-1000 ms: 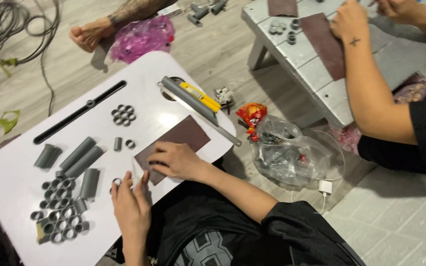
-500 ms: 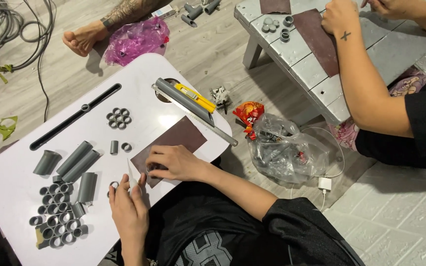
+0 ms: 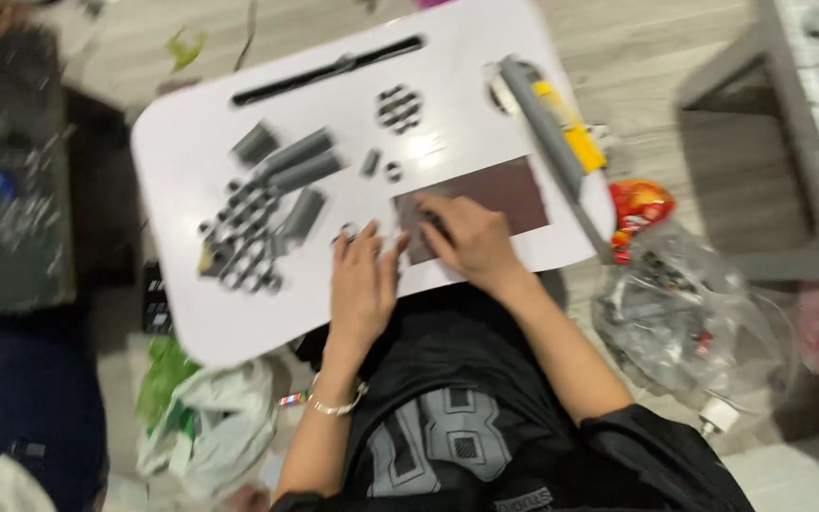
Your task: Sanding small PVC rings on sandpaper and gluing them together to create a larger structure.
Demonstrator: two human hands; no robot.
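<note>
The view is blurred by motion. My right hand (image 3: pixel 466 242) lies on the near left corner of a brown sandpaper sheet (image 3: pixel 514 188), fingers curled over a small dark piece pressed on it. My left hand (image 3: pixel 362 283) rests just left of it on the white lap table (image 3: pixel 229 327), fingertips at the sheet's edge. The blur hides whether it holds anything. Grey pipe lengths (image 3: pixel 294 163) and a packed cluster of grey rings (image 3: pixel 239 248) lie left of my hands. A smaller ring cluster (image 3: pixel 398 106) sits farther back.
A long grey saw (image 3: pixel 547 133) with a yellow cutter (image 3: pixel 573 133) beside it lies along the table's right edge. On the floor to the right are a red wrapper (image 3: pixel 639 204), a clear plastic bag (image 3: pixel 689 318) and a grey bench (image 3: pixel 808 123). A green and white bag (image 3: pixel 201 422) lies lower left.
The view has swung left and tilted down, so the other person is out of sight. My left hand has slid up beside my right at the sandpaper's edge.
</note>
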